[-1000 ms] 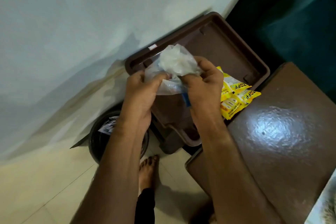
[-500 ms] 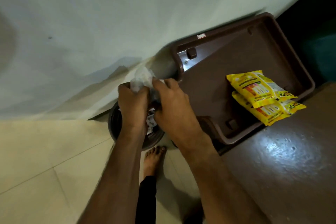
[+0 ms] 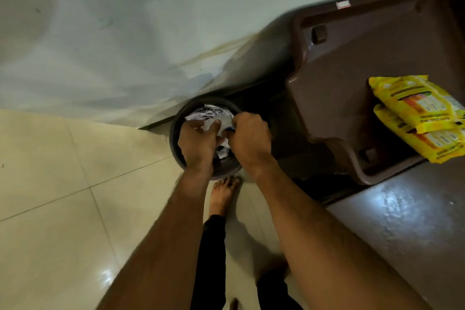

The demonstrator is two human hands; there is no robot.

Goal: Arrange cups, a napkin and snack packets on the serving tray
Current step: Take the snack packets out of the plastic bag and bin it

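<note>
The wall [image 3: 125,33] fills the view above and beyond both hands. The tiled floor [image 3: 63,196] spreads below and to the left of them. The dark, glossy counter [image 3: 402,221] lies to the right of the right forearm, lower in view than the hands. The brown tray [image 3: 339,83] sits on the counter's far end, to the right of the hands and higher in view; one corner overhangs toward them. 2 yellow packets [image 3: 422,118] lie overlapping in the tray's right part, well apart from the hands, and reach past its near rim.

A round, dark bin [image 3: 176,131] stands on the floor at the foot of the wall, directly under both hands, and holds crumpled white scraps. A bare foot [image 3: 224,194] stands just below the bin, between the 2 forearms, with a dark trouser leg [image 3: 211,259] behind it.

The left hand [image 3: 198,141] and right hand [image 3: 249,136] are close together over the bin's mouth, both closed on a crumpled clear wrapper [image 3: 221,124] pinched between them. The left thumb lies across it, and the right hand's fingers curl around its other side. Something small and blue shows at the right fingertips; what it is cannot be told. Motion blur softens the tray and wall.
</note>
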